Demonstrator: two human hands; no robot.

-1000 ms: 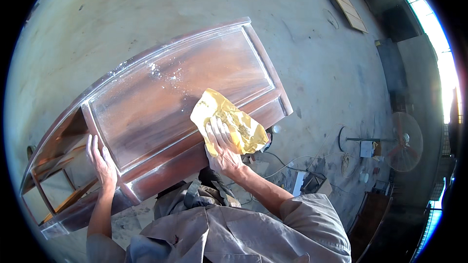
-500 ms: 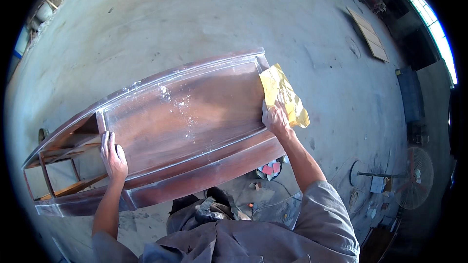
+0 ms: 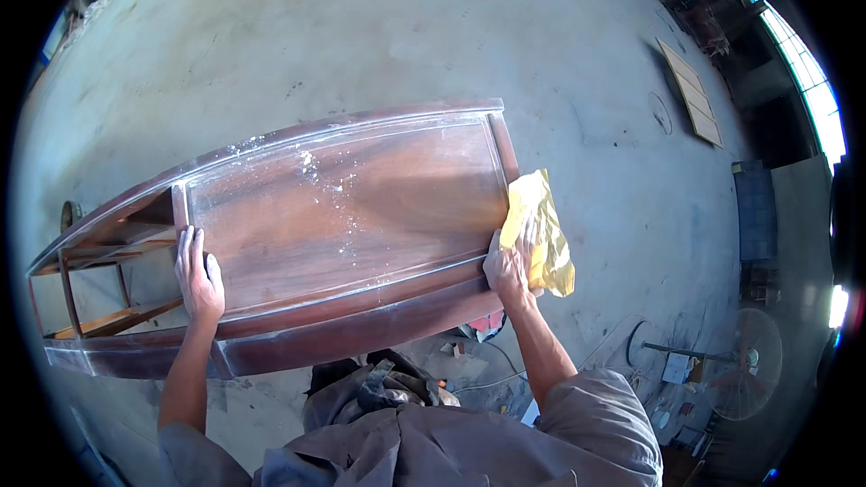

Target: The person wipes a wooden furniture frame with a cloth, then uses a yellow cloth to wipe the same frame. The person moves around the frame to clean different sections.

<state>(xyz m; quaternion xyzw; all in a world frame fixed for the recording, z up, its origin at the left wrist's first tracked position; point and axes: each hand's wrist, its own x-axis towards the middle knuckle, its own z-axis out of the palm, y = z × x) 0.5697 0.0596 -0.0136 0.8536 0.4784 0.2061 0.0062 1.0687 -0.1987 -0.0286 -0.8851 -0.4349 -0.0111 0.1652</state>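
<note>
A dark brown wooden cabinet (image 3: 406, 189) lies across in front of me, its panel framed by raised edges and speckled with white dust. My left hand (image 3: 200, 280) rests with straight fingers on the crossrail (image 3: 180, 207) at the panel's left end, beside the open frame. At the right end, my right hand (image 3: 510, 272) grips a crumpled yellow sheet that looks like sandpaper (image 3: 539, 230). The sheet lies against the end edge and sticks out past it. The fingers under it are partly hidden.
A standing fan (image 3: 744, 365) is on the concrete floor to the right, near a cable. Farther off are a flat slatted panel (image 3: 690, 95) and a dark blue cabinet (image 3: 756, 212). Pink pieces (image 3: 485, 325) show under the cabinet's near edge.
My right hand and the yellow sheet have moved nearer along the cabinet's right end. The view has shifted slightly. My left hand stays on the crossrail.
</note>
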